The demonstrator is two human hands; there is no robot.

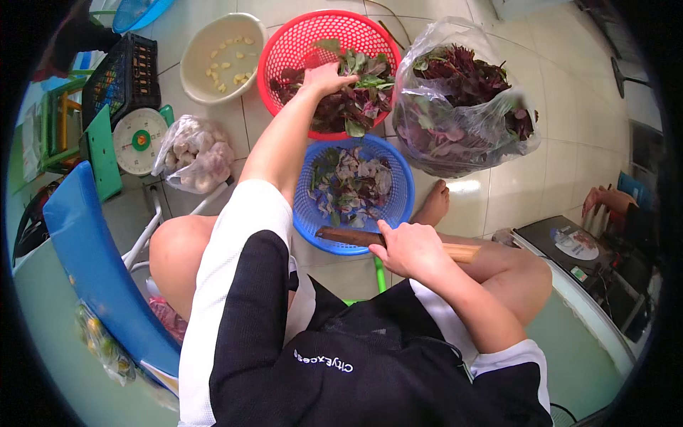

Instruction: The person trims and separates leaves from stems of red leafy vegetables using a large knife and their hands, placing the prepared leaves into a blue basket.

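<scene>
My left hand (326,79) reaches into a red perforated plastic basket (277,48). Its thumb is spread over the purple-green leafy vegetables (355,104) there, and some fingertips are hidden among leaves. Above the blue plastic basket (408,187), my right hand (411,245) grips a knife (347,235) with a dark brownish blade and a wooden handle. The blade points left across the basket's near rim. Inside lie leaf pieces, pale papery skins and stems (352,184). A clear plastic bag (427,123) of red-stemmed leafy greens stands right of the red basket.
Peeled garlic cloves lie in a cream basin (192,69). A bag of garlic bulbs (195,155) sits beside a dial scale (140,141) and a black crate (144,69). A blue plastic chair back (101,256) is at left. Another person's hand (600,200) shows at right.
</scene>
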